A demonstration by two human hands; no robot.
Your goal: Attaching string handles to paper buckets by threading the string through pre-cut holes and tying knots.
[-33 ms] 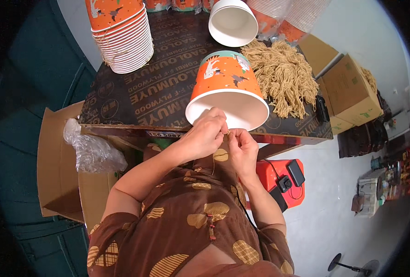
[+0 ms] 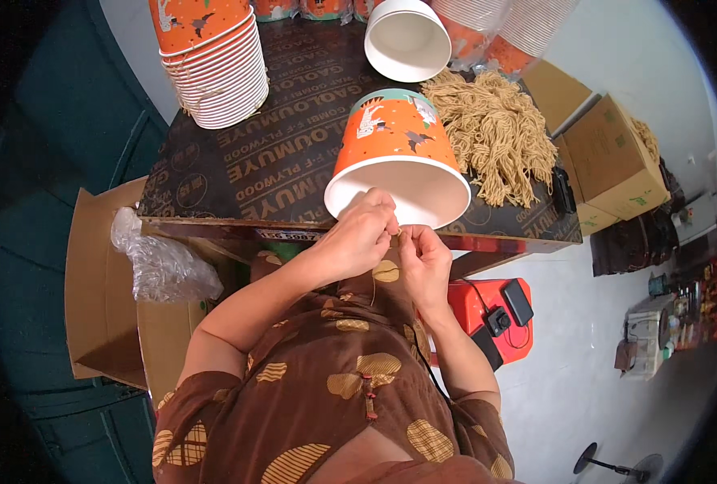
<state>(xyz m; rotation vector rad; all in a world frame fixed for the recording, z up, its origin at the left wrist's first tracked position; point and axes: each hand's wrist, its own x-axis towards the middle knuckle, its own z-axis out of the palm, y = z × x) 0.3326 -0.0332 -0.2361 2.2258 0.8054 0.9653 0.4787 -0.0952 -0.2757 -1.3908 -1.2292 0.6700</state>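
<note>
An orange paper bucket (image 2: 397,139) with a green base and printed figures lies tipped on the table, its white opening facing me. At the lower part of its rim, my left hand (image 2: 361,237) is closed in a pinch. My right hand (image 2: 426,256) pinches close beside it, thumb and finger together. A thin tan cord (image 2: 373,289) hangs below the fingers; its upper end is hidden between them. To the right of the bucket lies a heap of tan cords (image 2: 499,133).
A stack of orange buckets (image 2: 223,73) stands at the far left of the dark table (image 2: 294,121). Behind is a white bucket (image 2: 407,42) on its side. Cardboard boxes (image 2: 616,157) stand right; an open carton (image 2: 104,282) and plastic bag (image 2: 165,262) left. A red stool (image 2: 520,343) carries small devices.
</note>
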